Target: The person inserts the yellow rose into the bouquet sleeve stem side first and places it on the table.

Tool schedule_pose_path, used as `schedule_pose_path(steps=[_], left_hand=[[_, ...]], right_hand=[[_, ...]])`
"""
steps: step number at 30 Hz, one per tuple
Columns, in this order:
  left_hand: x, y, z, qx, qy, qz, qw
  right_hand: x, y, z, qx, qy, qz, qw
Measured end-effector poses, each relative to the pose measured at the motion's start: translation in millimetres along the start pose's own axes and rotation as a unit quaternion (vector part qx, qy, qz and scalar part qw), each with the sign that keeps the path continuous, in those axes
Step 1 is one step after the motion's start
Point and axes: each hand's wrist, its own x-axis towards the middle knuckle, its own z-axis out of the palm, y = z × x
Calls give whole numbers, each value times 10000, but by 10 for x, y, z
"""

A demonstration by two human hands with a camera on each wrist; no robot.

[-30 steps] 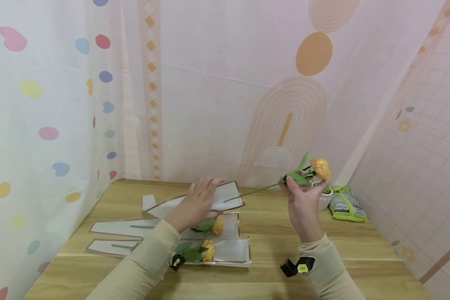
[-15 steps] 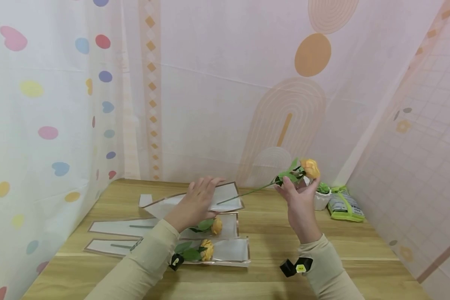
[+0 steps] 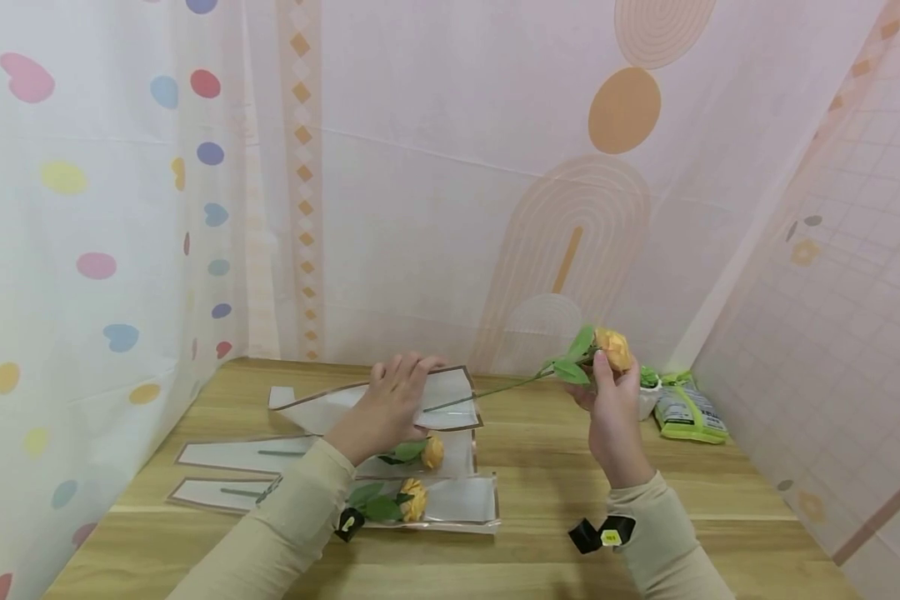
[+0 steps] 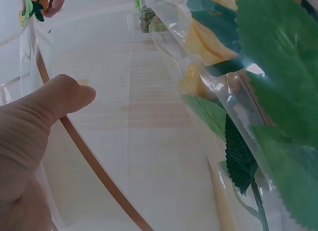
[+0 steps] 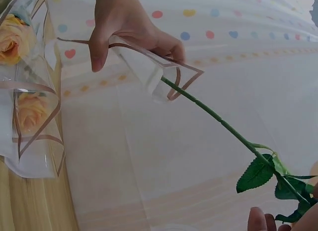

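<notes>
A yellow artificial rose (image 3: 612,348) is in my right hand (image 3: 615,417), which holds it close below the bloom. Its green stem (image 5: 221,121) slants down to the left, and the tip lies inside the mouth of a clear flower sleeve (image 3: 450,392) with a brown border. My left hand (image 3: 390,404) grips that sleeve, lifting it off the table; the thumb (image 4: 69,94) shows along its edge in the left wrist view. Two more sleeves, each with a yellow rose inside, lie nearer me: one rose (image 3: 432,452) beside the left hand, another rose (image 3: 414,500) below it.
Behind my right hand stand a small white pot (image 3: 647,400) with a green plant and a green-and-grey packet (image 3: 690,410). Patterned curtains (image 3: 420,208) close off the back and sides of the wooden table (image 3: 540,533).
The rose has moved left and slightly down, its stem reaching deeper into the sleeve. My right hand has shifted its hold toward the bloom. The left hand and sleeve have drifted slightly left.
</notes>
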Motion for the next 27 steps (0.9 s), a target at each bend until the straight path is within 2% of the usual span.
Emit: schedule_pose_path(steps=[6, 10, 16, 21, 27], left_hand=[[6, -1, 5, 61, 29, 60, 10000], [13, -1, 9, 55, 13, 53, 10000], [15, -2, 17, -57, -26, 3, 10000], [16, -2, 8, -200, -92, -44, 9997], [31, 8, 0, -250, -128, -59, 9996]], right_hand=[[15, 4, -1, -162, 226, 78, 9996], [9, 1, 13, -261, 198, 173, 9993], [1, 2, -1, -379, -96, 140, 9991], [0, -24, -64, -374, -605, 65, 9974], [-8, -51, -122, -326, -887, 304, 9951]])
